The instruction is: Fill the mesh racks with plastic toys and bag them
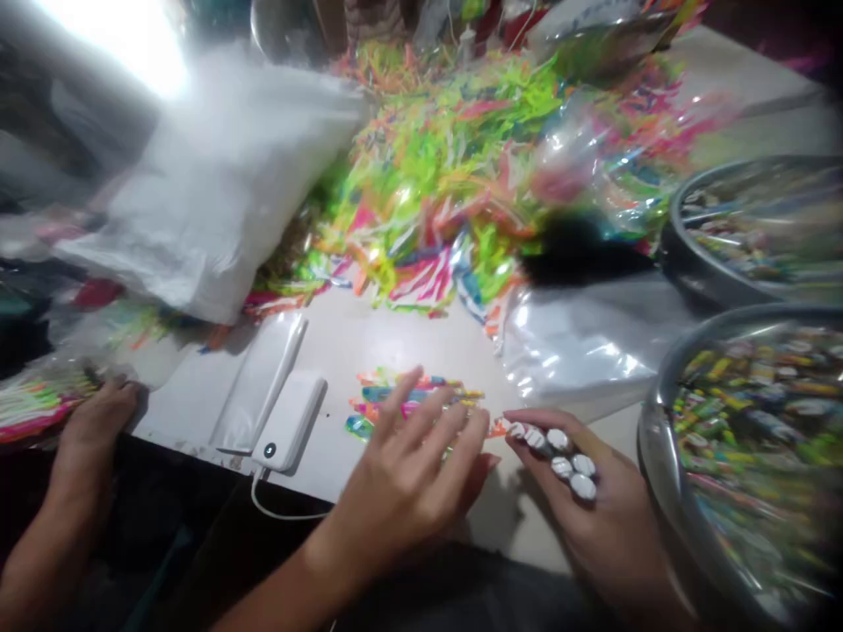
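My left hand (pixel 421 448) is stretched palm down with its fingers apart, over a small row of colourful thin strips (pixel 369 408) on the white table. Part of the row is hidden beneath my fingers. Closed around a small bundle of thin sticks with round white ends (pixel 559 452) is my right hand (pixel 606 509), just beside the left. The stick ends point towards me, and an orange-tipped piece (pixel 499 427) shows near the right fingertips. What the sticks are, I cannot make out.
A white power bank (pixel 290 426) with a cable and a flat clear sleeve (pixel 260 377) lie left. Behind are a heap of neon strips (pixel 454 175), a white sack (pixel 224 167) and a plastic bag (pixel 580 338). Two metal basins (pixel 652 421) stand right. Another person's hand (pixel 105 412) is left.
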The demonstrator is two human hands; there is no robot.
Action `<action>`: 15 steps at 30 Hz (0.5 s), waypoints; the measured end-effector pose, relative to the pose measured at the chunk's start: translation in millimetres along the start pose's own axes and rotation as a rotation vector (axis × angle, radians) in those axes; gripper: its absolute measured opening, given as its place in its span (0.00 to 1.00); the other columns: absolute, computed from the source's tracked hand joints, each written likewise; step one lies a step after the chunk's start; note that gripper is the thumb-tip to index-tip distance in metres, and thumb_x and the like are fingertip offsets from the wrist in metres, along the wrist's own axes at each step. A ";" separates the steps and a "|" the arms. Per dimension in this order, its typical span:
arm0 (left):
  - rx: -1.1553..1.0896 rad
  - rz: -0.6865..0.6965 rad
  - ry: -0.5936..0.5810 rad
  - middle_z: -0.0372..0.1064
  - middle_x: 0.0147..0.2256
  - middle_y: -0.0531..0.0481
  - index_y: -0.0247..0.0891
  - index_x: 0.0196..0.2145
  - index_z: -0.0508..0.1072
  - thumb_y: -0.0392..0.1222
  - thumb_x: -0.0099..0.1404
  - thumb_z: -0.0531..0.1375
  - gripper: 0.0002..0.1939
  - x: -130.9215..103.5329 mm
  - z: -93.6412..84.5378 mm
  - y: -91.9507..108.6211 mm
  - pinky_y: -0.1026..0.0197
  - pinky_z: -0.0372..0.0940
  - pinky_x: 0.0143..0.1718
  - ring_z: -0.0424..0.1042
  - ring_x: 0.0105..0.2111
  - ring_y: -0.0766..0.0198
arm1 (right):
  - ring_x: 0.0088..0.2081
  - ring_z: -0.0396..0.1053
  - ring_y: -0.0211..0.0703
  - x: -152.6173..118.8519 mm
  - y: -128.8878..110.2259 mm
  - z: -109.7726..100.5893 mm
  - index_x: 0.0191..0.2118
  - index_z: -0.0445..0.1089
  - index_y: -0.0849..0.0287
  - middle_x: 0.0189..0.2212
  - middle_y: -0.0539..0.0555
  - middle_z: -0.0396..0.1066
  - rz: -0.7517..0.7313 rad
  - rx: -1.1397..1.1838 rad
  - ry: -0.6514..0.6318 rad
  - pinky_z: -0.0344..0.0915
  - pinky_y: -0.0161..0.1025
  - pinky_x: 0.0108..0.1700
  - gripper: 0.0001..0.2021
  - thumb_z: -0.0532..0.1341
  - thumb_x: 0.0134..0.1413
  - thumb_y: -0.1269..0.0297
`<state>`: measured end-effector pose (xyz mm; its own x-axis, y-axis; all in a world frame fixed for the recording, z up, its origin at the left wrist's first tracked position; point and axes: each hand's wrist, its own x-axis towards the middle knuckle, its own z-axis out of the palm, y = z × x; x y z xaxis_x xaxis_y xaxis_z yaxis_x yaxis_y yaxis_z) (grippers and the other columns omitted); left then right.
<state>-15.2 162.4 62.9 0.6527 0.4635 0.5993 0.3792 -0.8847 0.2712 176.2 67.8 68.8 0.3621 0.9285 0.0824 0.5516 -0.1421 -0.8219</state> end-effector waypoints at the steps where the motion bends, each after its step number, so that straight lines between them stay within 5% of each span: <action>1: 0.032 0.017 -0.032 0.79 0.45 0.43 0.29 0.55 0.74 0.34 0.73 0.60 0.14 -1.3 8.3 2.6 0.41 0.58 0.70 0.76 0.52 0.53 | 0.43 0.77 0.35 1.2 0.3 -1.9 0.49 0.75 0.49 0.43 0.45 0.78 -0.071 -0.042 -0.020 0.70 0.25 0.48 0.08 0.63 0.67 0.62; 7: 0.037 0.017 -0.031 0.76 0.34 0.46 0.29 0.48 0.74 0.28 0.73 0.53 0.11 -15.1 34.3 7.0 0.49 0.71 0.52 0.75 0.36 0.58 | 0.46 0.78 0.38 4.3 11.3 -7.6 0.54 0.69 0.49 0.46 0.49 0.77 -0.357 -0.247 -0.149 0.72 0.27 0.49 0.19 0.60 0.58 0.70; 15: -0.020 0.027 -0.015 0.73 0.31 0.48 0.30 0.44 0.73 0.30 0.74 0.53 0.09 -22.8 46.3 1.7 0.49 0.71 0.49 0.72 0.32 0.59 | 0.42 0.79 0.44 -3.2 30.9 2.2 0.51 0.71 0.50 0.44 0.52 0.78 -0.277 -0.098 -0.222 0.77 0.33 0.42 0.18 0.61 0.53 0.68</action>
<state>0.9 152.7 14.8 0.6725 0.4401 0.5950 0.3484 -0.8976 0.2701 190.5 61.2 41.9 0.0230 0.9866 0.1613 0.6790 0.1030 -0.7269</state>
